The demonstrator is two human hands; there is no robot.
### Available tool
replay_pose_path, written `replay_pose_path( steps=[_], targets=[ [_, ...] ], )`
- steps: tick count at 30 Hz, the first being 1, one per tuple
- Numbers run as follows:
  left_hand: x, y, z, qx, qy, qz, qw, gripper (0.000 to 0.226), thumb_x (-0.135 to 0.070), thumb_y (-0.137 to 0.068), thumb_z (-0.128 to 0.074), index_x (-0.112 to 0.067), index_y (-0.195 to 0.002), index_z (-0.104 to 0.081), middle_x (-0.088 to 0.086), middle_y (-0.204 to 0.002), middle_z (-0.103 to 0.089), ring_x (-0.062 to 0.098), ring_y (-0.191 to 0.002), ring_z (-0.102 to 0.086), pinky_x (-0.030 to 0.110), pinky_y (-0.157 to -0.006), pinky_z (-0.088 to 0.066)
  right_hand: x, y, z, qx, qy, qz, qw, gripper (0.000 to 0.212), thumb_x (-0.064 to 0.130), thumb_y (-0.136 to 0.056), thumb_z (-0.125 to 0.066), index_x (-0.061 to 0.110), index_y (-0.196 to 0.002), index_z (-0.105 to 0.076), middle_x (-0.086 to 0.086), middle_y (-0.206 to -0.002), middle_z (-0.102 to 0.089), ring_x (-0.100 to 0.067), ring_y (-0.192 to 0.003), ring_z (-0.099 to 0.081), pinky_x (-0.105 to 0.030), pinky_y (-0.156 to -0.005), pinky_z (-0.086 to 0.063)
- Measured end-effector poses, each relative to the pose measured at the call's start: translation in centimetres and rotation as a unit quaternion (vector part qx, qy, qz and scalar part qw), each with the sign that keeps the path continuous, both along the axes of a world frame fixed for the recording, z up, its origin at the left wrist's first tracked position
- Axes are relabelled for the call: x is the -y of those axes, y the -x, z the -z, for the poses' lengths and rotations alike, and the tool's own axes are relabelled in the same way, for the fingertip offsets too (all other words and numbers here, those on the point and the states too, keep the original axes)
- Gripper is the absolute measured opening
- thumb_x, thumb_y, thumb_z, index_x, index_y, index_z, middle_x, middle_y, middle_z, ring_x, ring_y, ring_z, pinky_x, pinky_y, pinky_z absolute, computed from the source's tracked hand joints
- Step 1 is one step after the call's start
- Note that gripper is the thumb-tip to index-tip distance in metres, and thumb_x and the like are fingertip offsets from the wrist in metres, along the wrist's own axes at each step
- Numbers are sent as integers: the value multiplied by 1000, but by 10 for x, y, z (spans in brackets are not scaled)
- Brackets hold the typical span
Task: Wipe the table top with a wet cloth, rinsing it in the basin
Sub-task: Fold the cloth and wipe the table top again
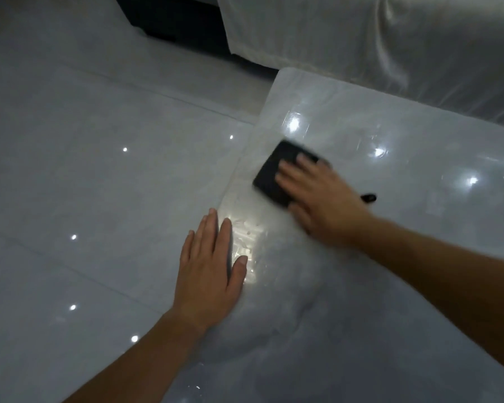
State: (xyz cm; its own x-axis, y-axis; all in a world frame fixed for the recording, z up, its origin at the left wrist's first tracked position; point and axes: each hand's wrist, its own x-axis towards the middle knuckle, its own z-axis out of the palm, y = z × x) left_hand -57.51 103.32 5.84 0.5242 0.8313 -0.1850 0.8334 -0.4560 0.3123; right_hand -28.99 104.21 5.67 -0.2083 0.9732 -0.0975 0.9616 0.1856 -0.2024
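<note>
Left hand (208, 269) lies flat, fingers spread, on the near edge of the glossy white surface (390, 286). Beyond it, right hand (317, 193) presses flat on a folded black cloth (274, 173), blurred, grip not closed. No readable writing.

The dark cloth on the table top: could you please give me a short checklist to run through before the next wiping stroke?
1. Right hand flat on the dark cloth: ok.
2. Cloth lying on the table top, near its left edge: ok.
3. Left hand resting open at the table edge, clear of the cloth: ok.
4. Small black object lies beside the right hand, in the way of a rightward stroke: not ok.
5. Cloth wet enough: cannot tell.
6. Basin within reach: cannot tell, not in view.
</note>
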Motion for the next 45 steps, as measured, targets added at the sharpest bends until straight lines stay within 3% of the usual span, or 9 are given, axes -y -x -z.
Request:
replay_pose_path(
  steps=[4,13,21,26,29,33,38,41,45],
  targets=[
    [0,1,1,31,4,-9,999,67,-46,-100,-36,-13,-156,-24,12,-167,-10,25,-154,-14,42,-123,-18,-76,5,-8,-26,3,233,972,58,38,-105,-27,20,-159,-18,-3,-168,-11,-32,-155,-4,-52,-125,-8],
    [27,36,-7,82,42,-15,996,60,-29,-93,-47,-8,-149,-36,8,-165,-22,21,-153,-17,50,-121,-23,72,91,-8,-19,52,-73,996,60,36,-100,-37,25,-158,-25,4,-167,-18,-25,-155,-6,-48,-125,-12],
    [40,89,-8,89,69,-45,993,67,-44,-96,-29,-12,-155,-29,2,-162,-29,18,-149,-27,30,-120,-17,-27,83,-16,-37,65,241,968,70,44,-98,-34,25,-160,-9,1,-169,-2,-28,-155,4,-48,-125,0],
    [59,107,-2,147,106,-64,981,66,-42,-96,-30,-15,-157,-26,-3,-157,-35,12,-142,-33,7,-113,-10,87,173,-6,-2,6,50,999,62,47,-99,-38,25,-156,-30,0,-166,-23,-33,-154,-14,-54,-122,-18],
    [63,111,-1,180,123,-70,973,64,-39,-97,-26,-16,-156,-28,-3,-157,-36,9,-143,-34,10,-115,-16,149,184,-8,-8,23,-61,998,57,42,-101,-42,28,-156,-31,3,-166,-21,-30,-154,-12,-50,-124,-14],
    [63,118,0,213,163,-83,960,63,-44,-96,-25,-24,-156,-26,-18,-153,-31,-4,-141,-27,12,-114,-18,117,153,-2,-21,17,20,999,55,40,-99,-39,26,-153,-39,-1,-163,-31,-33,-152,-21,-54,-120,-24],
    [65,124,-1,316,252,-190,895,56,-44,-96,-29,-28,-149,-38,-21,-145,-42,-12,-130,-39,11,-110,-27,33,157,-10,-34,17,283,958,57,39,-105,-29,26,-159,-18,-1,-168,-11,-33,-155,-3,-51,-125,-8],
    [59,125,2,403,293,-301,813,37,-37,-107,-32,-26,-138,-48,-8,-132,-58,-10,-110,-58,16,-98,-43,61,211,-7,-18,4,185,983,57,38,-104,-34,25,-158,-21,-2,-168,-14,-33,-155,-5,-53,-124,-12],
    [61,124,1,393,275,-344,807,39,-39,-106,-35,-20,-134,-54,0,-127,-62,13,-114,-61,38,-103,-48,147,278,-4,-20,13,37,999,59,37,-99,-38,25,-156,-30,-3,-166,-22,-34,-154,-11,-53,-124,-13]
  ],
)
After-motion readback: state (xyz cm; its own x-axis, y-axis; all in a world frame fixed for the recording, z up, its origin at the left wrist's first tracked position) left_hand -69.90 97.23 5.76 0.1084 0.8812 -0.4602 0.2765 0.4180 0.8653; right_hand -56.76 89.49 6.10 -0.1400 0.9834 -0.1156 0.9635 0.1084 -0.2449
